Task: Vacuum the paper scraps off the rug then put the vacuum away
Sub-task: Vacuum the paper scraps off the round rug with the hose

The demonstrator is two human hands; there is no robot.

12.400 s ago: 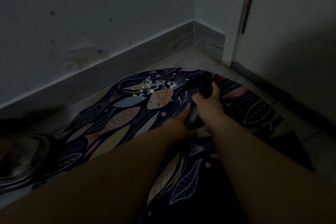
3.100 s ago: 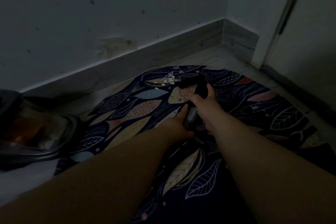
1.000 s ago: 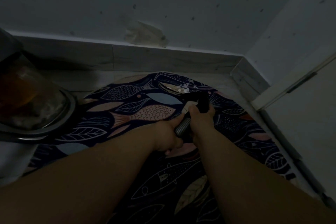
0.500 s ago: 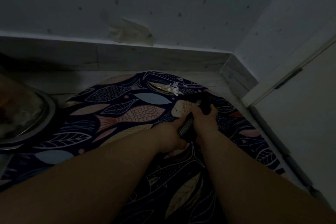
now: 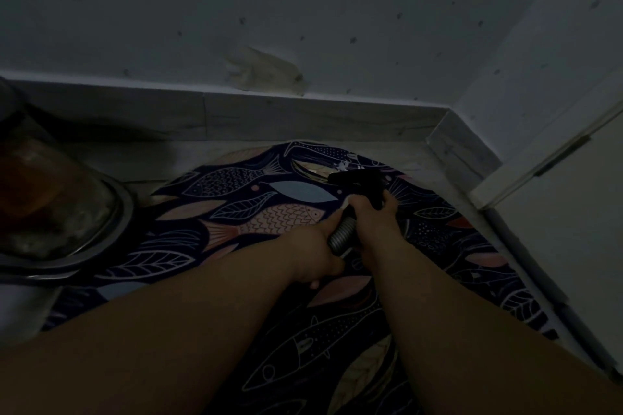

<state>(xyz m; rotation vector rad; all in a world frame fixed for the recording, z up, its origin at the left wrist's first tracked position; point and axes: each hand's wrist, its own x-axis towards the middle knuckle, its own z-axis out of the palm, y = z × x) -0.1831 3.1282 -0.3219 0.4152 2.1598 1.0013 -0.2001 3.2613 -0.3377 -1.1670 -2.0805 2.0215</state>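
Grey bendy hose [image 5: 341, 235] is gripped by the left hand [image 5: 312, 254] and right hand [image 5: 375, 224], fingers [image 5: 361, 212] curled tight round it, so the black nozzle [image 5: 364, 181] just past them aims at the white paper scraps [image 5: 342, 166].

**Two hands hold a vacuum hose over a fish-patterned rug**

Dim room corner, seen from above. The left hand [image 5: 315, 248] grips the ribbed grey hose [image 5: 341, 235]. The right hand [image 5: 372, 217] holds it just ahead, at the dark nozzle [image 5: 362, 178]. The nozzle tip lies beside a few white paper scraps [image 5: 342, 165] near the far edge of the rug [image 5: 236, 212]. The vacuum body [image 5: 50, 205] sits at left.
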